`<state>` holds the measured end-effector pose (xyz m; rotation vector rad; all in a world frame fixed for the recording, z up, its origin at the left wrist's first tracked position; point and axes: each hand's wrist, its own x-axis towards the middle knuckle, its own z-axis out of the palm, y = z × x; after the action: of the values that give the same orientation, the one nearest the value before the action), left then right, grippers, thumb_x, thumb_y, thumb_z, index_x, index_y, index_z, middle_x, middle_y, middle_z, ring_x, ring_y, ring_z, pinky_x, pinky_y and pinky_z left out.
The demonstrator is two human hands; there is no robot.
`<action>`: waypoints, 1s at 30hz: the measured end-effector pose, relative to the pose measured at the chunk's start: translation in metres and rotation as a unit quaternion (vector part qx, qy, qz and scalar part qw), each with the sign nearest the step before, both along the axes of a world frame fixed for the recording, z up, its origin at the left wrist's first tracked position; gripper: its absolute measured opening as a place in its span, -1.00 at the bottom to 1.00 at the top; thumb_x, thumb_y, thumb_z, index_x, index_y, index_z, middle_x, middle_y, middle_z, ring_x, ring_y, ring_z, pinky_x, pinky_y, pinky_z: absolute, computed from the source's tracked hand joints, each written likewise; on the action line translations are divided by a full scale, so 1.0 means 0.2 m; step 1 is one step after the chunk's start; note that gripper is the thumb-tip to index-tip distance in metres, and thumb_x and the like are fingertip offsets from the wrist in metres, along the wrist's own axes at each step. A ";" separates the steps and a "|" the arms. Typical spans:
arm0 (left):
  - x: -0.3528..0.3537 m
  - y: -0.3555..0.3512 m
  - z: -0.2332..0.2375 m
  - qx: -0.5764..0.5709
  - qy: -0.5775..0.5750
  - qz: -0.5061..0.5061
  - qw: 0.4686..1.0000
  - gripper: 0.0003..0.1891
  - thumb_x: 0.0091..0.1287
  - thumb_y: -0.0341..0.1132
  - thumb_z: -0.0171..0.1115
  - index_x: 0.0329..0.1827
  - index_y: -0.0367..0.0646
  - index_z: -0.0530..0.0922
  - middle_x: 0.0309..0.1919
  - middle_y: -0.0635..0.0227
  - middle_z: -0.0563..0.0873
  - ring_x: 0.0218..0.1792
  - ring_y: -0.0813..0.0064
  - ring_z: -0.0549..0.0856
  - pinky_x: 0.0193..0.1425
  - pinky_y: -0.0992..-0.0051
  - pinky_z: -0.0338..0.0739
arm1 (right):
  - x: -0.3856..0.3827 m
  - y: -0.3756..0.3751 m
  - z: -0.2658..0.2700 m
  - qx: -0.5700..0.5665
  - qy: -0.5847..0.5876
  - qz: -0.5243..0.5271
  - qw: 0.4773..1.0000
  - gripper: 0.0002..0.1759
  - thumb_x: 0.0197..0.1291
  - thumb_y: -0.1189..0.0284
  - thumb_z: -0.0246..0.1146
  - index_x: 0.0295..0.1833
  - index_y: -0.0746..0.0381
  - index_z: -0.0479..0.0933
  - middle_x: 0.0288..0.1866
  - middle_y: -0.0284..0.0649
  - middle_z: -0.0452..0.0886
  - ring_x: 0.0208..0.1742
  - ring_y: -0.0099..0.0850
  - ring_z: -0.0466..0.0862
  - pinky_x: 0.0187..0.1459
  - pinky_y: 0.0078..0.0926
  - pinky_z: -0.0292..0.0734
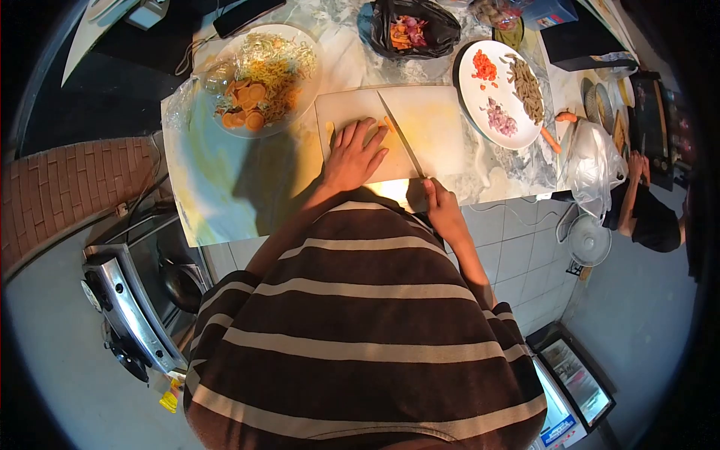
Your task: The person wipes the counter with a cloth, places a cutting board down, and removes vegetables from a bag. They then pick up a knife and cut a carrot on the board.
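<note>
My right hand (pixel 444 206) grips the handle of a kitchen knife (pixel 401 135). The blade lies slantwise over a white cutting board (pixel 442 112), its tip at the board's far edge. My left hand (pixel 356 156) rests palm down on the board, left of the blade, with fingers stretched and apart. A small orange piece, which looks like carrot (pixel 388 124), lies between its fingertips and the blade. Another pale orange piece (pixel 330 133) sits near the board's left edge. Whatever is under the left palm is hidden.
Left of the board, a large plate (pixel 306 49) holds shredded vegetables and carrot slices. On the right, a white oval plate (pixel 480 86) carries chopped red, purple and brown food. A black bag (pixel 382 30) with peelings stands behind. Another person (pixel 652 217) is at far right.
</note>
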<state>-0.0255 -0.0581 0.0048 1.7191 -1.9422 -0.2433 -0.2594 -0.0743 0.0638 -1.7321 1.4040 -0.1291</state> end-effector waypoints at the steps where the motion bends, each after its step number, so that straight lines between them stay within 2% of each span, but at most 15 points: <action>1: 0.00 0.00 -0.01 0.006 0.009 0.002 1.000 -0.51 0.39 -0.13 0.20 0.36 -0.02 0.45 0.29 0.19 0.42 0.31 0.12 0.38 0.37 0.14 0.26 | 0.01 0.00 0.01 0.004 0.006 -0.003 1.000 -0.48 0.56 0.11 -0.11 -0.13 0.39 0.47 -0.37 0.35 0.55 -0.18 0.37 0.52 -0.23 0.10 0.40; 5: 0.01 0.00 0.01 -0.015 0.013 -0.006 1.000 -0.52 0.38 -0.13 0.21 0.31 -0.10 0.47 0.32 0.28 0.44 0.34 0.20 0.38 0.38 0.17 0.25 | 0.01 0.01 0.00 0.009 -0.006 -0.005 1.000 -0.48 0.56 0.10 -0.12 -0.10 0.39 0.47 -0.33 0.35 0.57 -0.15 0.36 0.52 -0.19 0.09 0.41; 9: 0.01 -0.01 -0.01 -0.018 0.012 -0.035 0.999 -0.53 0.37 -0.13 0.22 0.30 -0.06 0.49 0.34 0.36 0.46 0.34 0.22 0.39 0.38 0.17 0.25 | 0.00 0.01 0.00 0.011 -0.021 -0.004 1.000 -0.48 0.56 0.10 -0.12 -0.06 0.38 0.48 -0.31 0.35 0.57 -0.13 0.36 0.52 -0.18 0.09 0.41; 11: 0.01 -0.02 -0.02 -0.018 0.001 -0.033 0.999 -0.54 0.37 -0.12 0.22 0.30 -0.04 0.50 0.33 0.40 0.48 0.34 0.22 0.39 0.38 0.18 0.25 | -0.01 0.00 0.02 0.024 0.015 0.003 1.000 -0.42 0.57 0.06 -0.14 -0.05 0.40 0.50 -0.38 0.14 0.58 -0.30 0.12 0.58 -0.18 -0.16 0.48; 12: 0.01 -0.02 -0.02 -0.018 0.002 -0.034 0.999 -0.54 0.37 -0.12 0.22 0.30 -0.04 0.50 0.33 0.40 0.48 0.34 0.22 0.39 0.38 0.18 0.25 | -0.01 0.00 0.02 0.025 0.016 0.002 1.000 -0.42 0.57 0.06 -0.14 -0.05 0.40 0.50 -0.38 0.14 0.58 -0.30 0.12 0.58 -0.18 -0.16 0.48; 18: 0.01 -0.03 0.00 -0.022 -0.004 -0.041 0.999 -0.53 0.38 -0.12 0.20 0.32 -0.02 0.49 0.35 0.43 0.47 0.33 0.22 0.40 0.38 0.18 0.26 | 0.00 0.00 0.01 -0.007 0.013 0.004 1.000 -0.43 0.57 0.07 -0.14 -0.08 0.40 0.48 -0.41 0.15 0.56 -0.32 0.15 0.55 -0.22 -0.14 0.46; 20: 0.01 -0.03 0.00 -0.015 0.000 -0.042 0.999 -0.54 0.39 -0.12 0.19 0.33 -0.01 0.49 0.36 0.44 0.47 0.32 0.22 0.40 0.38 0.18 0.26 | 0.01 0.00 0.03 0.012 0.005 0.001 1.000 -0.48 0.56 0.10 -0.12 -0.01 0.39 0.47 -0.35 0.35 0.56 -0.16 0.36 0.53 -0.20 0.09 0.40; 27: 0.01 -0.03 0.00 -0.002 0.003 -0.047 0.999 -0.54 0.42 -0.09 0.14 0.33 -0.06 0.49 0.36 0.40 0.46 0.36 0.19 0.36 0.42 0.14 0.22 | 0.02 0.01 0.02 0.016 0.015 0.000 1.000 -0.48 0.56 0.11 -0.13 -0.01 0.38 0.48 -0.32 0.35 0.58 -0.15 0.35 0.54 -0.19 0.10 0.42; 30: 0.01 -0.03 0.00 -0.006 -0.003 -0.040 0.999 -0.54 0.40 -0.12 0.18 0.33 0.01 0.49 0.36 0.48 0.45 0.33 0.23 0.38 0.39 0.18 0.25 | 0.02 0.02 0.01 0.020 0.022 0.001 1.000 -0.49 0.56 0.11 -0.14 -0.02 0.38 0.47 -0.32 0.35 0.58 -0.14 0.35 0.55 -0.18 0.11 0.42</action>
<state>-0.0231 -0.0638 0.0057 1.6382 -2.0149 -0.2559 -0.2550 -0.0711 0.0666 -1.7137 1.4267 -0.0619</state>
